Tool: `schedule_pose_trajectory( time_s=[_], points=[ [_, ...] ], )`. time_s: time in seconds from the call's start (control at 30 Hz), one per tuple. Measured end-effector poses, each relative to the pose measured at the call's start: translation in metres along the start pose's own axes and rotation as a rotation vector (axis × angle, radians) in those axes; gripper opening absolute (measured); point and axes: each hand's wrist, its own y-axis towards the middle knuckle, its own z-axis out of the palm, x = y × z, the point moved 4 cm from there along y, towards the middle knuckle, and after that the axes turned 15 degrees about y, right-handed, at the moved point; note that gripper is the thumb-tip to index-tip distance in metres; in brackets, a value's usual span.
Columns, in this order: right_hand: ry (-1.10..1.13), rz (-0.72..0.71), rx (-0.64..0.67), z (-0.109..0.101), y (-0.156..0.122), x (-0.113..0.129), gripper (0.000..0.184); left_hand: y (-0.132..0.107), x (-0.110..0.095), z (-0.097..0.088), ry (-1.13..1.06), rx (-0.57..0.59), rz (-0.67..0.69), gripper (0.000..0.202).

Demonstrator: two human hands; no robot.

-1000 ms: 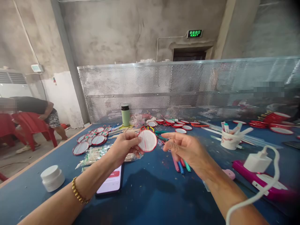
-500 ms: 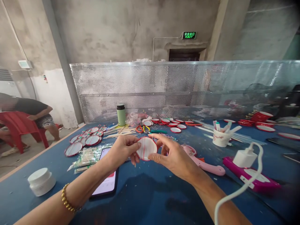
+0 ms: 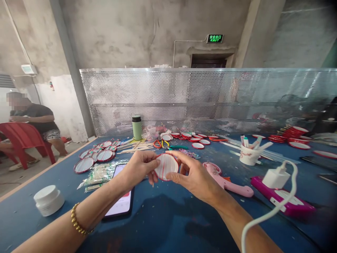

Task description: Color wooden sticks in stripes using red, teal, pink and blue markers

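Between my two hands, above the blue table, is a round white disc with a red rim [image 3: 166, 167]; a thin reddish line crosses its face. My left hand [image 3: 144, 166] pinches its left edge with thumb and fingers. On the opposite side my right hand [image 3: 188, 172] grips the rim, thumb at the lower right and forefinger along the top. A phone with a lit screen [image 3: 121, 203] lies under my left forearm. To the right of my right hand rests a pink glue gun [image 3: 237, 188].
Similar red-rimmed discs [image 3: 83, 165] lie left and at the back. Wooden sticks [image 3: 138, 146], pliers [image 3: 165, 143] and a green bottle [image 3: 137, 128] stand or lie ahead. A white jar [image 3: 48, 200] is at left; a pen cup [image 3: 249, 154] and a magenta power strip [image 3: 284, 200] with white cable are right.
Both hands keep the same hold on the disc. The view has shifted slightly. At far left, a seated person has straightened up from leaning forward.
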Motion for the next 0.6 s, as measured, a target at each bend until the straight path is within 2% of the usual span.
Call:
schedule_pose_trajectory(
  time_s=[0.17,0.3,0.47,0.6],
  points=[
    [0.015,-0.007,0.006,-0.0002,0.0006,-0.0018,0.062,0.001,0.0007,0.0006,-0.02,0.005,0.017,0.024],
    [0.069,-0.044,0.036,0.001,0.0026,-0.0023,0.049,0.0022,0.0025,0.0036,-0.033,-0.008,0.031,0.026],
    [0.229,-0.057,0.064,0.0041,0.003,-0.003,0.03,0.0021,0.0044,0.0064,-0.078,-0.054,0.054,0.026],
    [0.228,-0.053,0.025,0.0051,0.0016,0.0,0.028,0.0009,0.003,0.0057,-0.123,-0.113,0.05,0.025]
  ],
)
